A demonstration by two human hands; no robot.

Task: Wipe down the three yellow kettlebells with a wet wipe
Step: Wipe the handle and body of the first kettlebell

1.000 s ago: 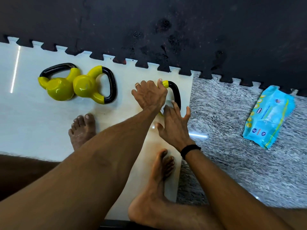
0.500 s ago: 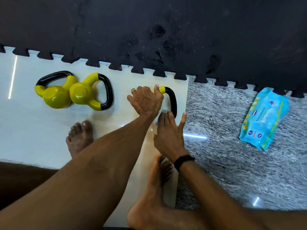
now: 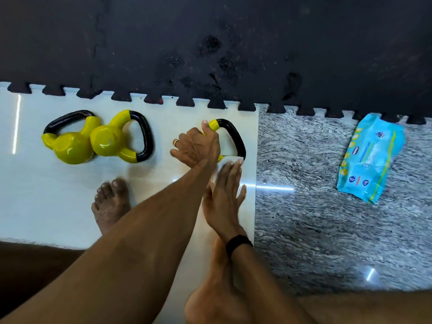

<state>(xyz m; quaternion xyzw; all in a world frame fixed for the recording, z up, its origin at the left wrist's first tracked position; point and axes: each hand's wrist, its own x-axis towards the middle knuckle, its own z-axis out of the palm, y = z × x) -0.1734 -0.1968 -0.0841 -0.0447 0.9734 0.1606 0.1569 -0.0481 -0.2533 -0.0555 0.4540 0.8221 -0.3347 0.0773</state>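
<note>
Two hands work one kettlebell (image 3: pixel 230 134) on the pale floor tile (image 3: pixel 46 206): the left hand (image 3: pixel 195 147) curls over its yellow body to steady it, while the right hand (image 3: pixel 225 195), fingers straight, presses a wipe (image 3: pixel 228 161) against the handle base. Two more kettlebells (image 3: pixel 95 139) lie touching, well apart to the left; whether they are wiped cannot be told. A wipes pack (image 3: pixel 371 157) lies far right.

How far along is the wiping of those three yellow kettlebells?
Probably on the last one, though cleanliness can't be judged. The two yellow kettlebells with black handles lie untouched, side by side on the white floor tile. In hand: the left hand steadies the third yellow kettlebell while the right hand presses a white wet wipe against its handle. Left: finishing this one.
</note>
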